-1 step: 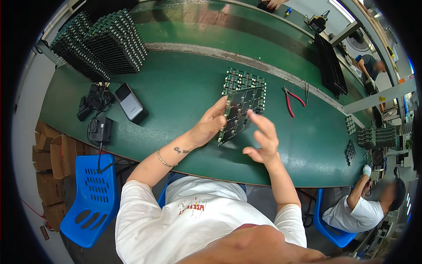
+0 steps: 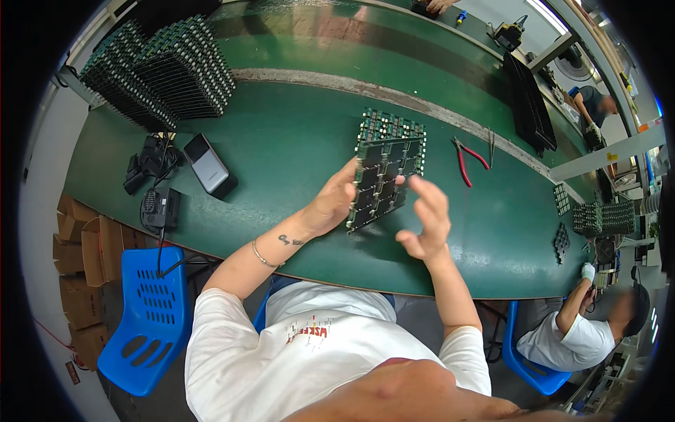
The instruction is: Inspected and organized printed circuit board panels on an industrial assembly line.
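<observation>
Head view: compared with the earlier frame, the circuit board (image 2: 380, 193) has turned to show more of its face, and the right hand (image 2: 430, 221) has shifted slightly rightward. The left hand (image 2: 332, 202) pinches the circuit board by its left edge, tilted over the worktop (image 2: 295, 133), with some fingers hidden behind it. The right hand's fingers are spread and curved beside the board's right side; whether a fingertip touches it cannot be told.

The circuit board is a thin, flat panel of black rectangles framed by green strips. Just beyond it lies a green component array (image 2: 391, 126) dotted with pale parts, its lower portion blocked from view. The worktop is smooth, green and faintly glossy. Red-handled pliers (image 2: 463, 169) and slim tweezers (image 2: 491, 148) lie to the right; a grey-and-black boxy device (image 2: 207, 165) sits left, near 2 tall board stacks (image 2: 186, 70).
</observation>
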Demonstrator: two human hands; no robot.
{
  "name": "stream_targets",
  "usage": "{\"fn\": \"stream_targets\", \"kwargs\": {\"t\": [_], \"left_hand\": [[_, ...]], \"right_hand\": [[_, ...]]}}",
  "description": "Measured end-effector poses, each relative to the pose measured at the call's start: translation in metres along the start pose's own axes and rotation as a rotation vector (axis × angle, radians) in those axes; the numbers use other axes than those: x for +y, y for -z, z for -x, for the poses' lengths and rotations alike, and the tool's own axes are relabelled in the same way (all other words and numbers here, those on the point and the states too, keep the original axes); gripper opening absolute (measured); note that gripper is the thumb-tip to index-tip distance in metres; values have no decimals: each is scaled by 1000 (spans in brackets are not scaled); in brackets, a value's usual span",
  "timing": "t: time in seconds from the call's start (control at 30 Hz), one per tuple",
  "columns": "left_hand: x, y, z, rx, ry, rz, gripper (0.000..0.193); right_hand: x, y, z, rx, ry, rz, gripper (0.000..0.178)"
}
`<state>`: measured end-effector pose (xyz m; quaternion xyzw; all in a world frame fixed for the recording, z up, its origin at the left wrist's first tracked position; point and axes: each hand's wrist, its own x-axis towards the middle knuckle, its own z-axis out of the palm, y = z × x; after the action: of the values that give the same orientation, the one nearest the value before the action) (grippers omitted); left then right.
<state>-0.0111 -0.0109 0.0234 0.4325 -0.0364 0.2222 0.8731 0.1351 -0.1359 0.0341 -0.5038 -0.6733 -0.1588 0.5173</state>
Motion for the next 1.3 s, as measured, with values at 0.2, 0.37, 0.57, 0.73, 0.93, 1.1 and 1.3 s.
{"fn": "stream_targets", "kwargs": {"t": [0.2,0.37,0.57,0.73,0.93,1.1,1.3], "left_hand": [[4,13,5,27,158,494,69],[2,16,-2,33,173,661,70],[3,13,-4,62,225,523,57],[3,12,-5,64,231,526,58],[2,15,-5,42,254,525,60],[1,18,-4,32,250,542,62],[-1,18,-3,40,234,508,64]], "right_hand": [[-3,5,2,84,-805,-387,23],[1,7,7,-25,-809,-746,21],[-5,7,5,12,-917,-724,29],[-2,7,5,7,-848,-740,25],[0,7,6,21,-864,-748,26],[-2,6,4,40,-890,-749,27],[-3,4,5,71,-926,-741,27]]}}
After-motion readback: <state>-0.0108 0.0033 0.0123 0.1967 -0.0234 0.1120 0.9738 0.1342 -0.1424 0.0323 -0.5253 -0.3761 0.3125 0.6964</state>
